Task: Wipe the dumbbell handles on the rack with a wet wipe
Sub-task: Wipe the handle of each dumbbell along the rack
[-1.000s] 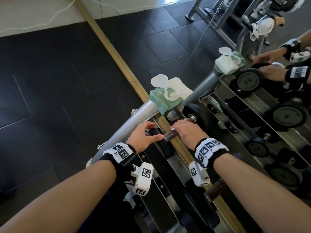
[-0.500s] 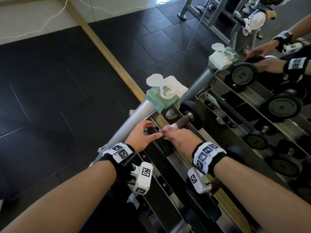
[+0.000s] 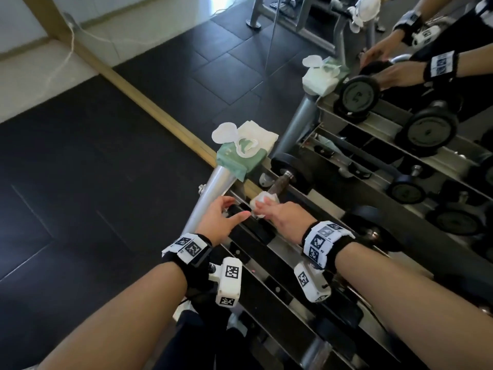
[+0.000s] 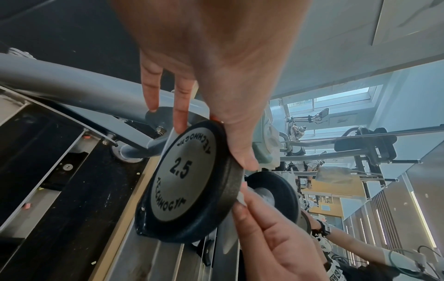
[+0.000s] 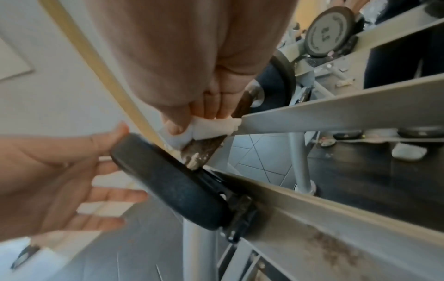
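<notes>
Right hand [image 3: 282,217] curled round a white wet wipe [image 3: 260,202], pressing it onto the dark dumbbell handle [image 3: 277,186] near the closer weight plate [image 4: 190,182]; left hand [image 3: 217,220] with fingers straight and spread, steadying that plate's rim, marked 2.5; dumbbell resting on the top rail of the rack [image 3: 298,252], beside the mirror; open green wipe pack [image 3: 240,153] perched on the rack's grey post [image 3: 213,190].

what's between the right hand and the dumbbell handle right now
Only the wipe. The right hand holds it wrapped round the handle near the 2.5 weight, which the left hand steadies with straight fingers. Nothing else visible blocks it.
</notes>
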`<state>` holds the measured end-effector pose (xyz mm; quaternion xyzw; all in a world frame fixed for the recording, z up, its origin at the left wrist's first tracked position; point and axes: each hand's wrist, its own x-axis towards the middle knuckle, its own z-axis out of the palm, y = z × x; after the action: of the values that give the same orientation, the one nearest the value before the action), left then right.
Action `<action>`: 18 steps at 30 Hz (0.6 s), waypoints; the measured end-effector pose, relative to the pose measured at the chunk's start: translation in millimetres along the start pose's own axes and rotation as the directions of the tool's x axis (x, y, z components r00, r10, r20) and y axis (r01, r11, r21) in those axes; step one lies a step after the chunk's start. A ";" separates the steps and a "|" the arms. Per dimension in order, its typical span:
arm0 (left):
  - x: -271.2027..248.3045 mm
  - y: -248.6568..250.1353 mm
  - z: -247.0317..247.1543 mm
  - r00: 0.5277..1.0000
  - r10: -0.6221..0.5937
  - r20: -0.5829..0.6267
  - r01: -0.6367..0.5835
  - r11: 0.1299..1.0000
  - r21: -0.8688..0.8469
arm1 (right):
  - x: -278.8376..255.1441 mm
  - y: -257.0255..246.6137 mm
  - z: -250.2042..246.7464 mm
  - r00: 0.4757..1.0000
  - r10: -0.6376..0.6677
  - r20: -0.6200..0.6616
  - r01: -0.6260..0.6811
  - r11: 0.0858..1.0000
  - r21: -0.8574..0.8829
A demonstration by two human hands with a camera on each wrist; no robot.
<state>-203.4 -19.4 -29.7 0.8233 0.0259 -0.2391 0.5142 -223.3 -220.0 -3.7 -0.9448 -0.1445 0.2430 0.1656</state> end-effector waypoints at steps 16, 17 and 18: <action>14.1 -0.3 -8.2 0.996 -0.026 0.084 0.011 0.984 0.180 | -1.8 18.4 32.6 0.415 0.850 -0.325 -0.099 0.398 0.912; 16.0 -1.6 -8.6 0.996 -0.022 0.086 0.006 0.983 0.184 | 2.6 17.6 34.2 0.400 0.848 -0.347 -0.092 0.414 0.906; 18.3 -2.8 -9.6 0.996 -0.023 0.091 0.006 0.983 0.182 | 7.0 16.5 36.2 0.396 0.841 -0.368 -0.071 0.428 0.901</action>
<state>-184.5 -13.6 -36.2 0.8545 -0.0138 -0.2820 0.4359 -232.6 -223.6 -42.8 -0.7606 0.3758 -0.1344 0.5120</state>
